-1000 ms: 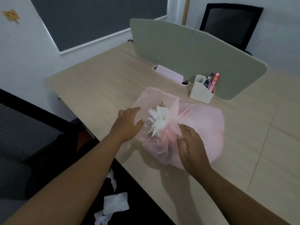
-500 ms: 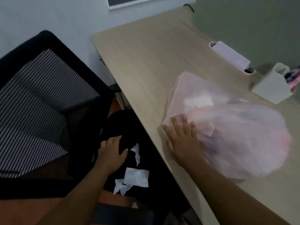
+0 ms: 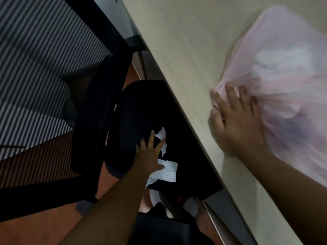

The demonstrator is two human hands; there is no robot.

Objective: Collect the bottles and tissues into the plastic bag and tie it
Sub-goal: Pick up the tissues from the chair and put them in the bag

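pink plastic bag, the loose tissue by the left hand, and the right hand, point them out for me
pink plastic bag (image 3: 286, 55): head view, on its upper bulge on the desk.
loose tissue (image 3: 167, 172): head view, on the middle of the flat white sheet below the desk.
right hand (image 3: 238, 124): head view, on the back of the hand.

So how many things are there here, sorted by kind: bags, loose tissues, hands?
Pink plastic bag: 1
Loose white tissues below the desk: 2, a small one and a larger one
Hands: 2, left hand and right hand
Total: 5
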